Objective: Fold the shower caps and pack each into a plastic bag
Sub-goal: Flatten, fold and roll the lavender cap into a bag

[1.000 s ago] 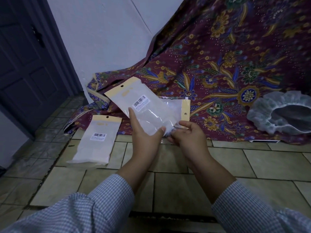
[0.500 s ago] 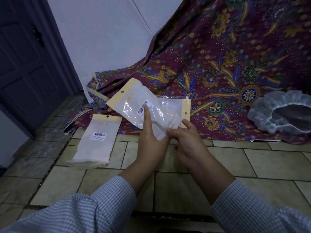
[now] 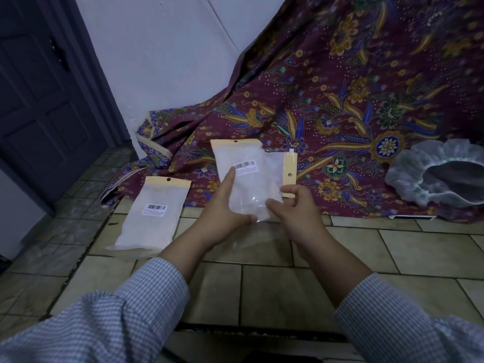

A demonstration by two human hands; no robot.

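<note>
My left hand point(image 3: 222, 205) holds a clear plastic bag point(image 3: 245, 184) with a yellow header and a barcode label, upright in front of me, with something white inside it. My right hand point(image 3: 296, 208) is at the bag's lower right corner, thumb and fingers spread, touching its edge. Behind it lies a second bag point(image 3: 285, 169) with its yellow header to the right. A filled stack of bags point(image 3: 154, 213) rests on the floor to the left. A loose white shower cap point(image 3: 442, 174) lies open on the patterned cloth at the right.
A maroon floral cloth point(image 3: 353, 95) drapes from the wall down to the tiled floor point(image 3: 262, 284). A dark door point(image 3: 39, 100) stands at the left. A small white flat object point(image 3: 411, 217) peeks out under the cloth's edge.
The held bag has turned from tilted left to upright. My right hand has loosened from a pinch and its fingers have spread at the bag's lower corner.
</note>
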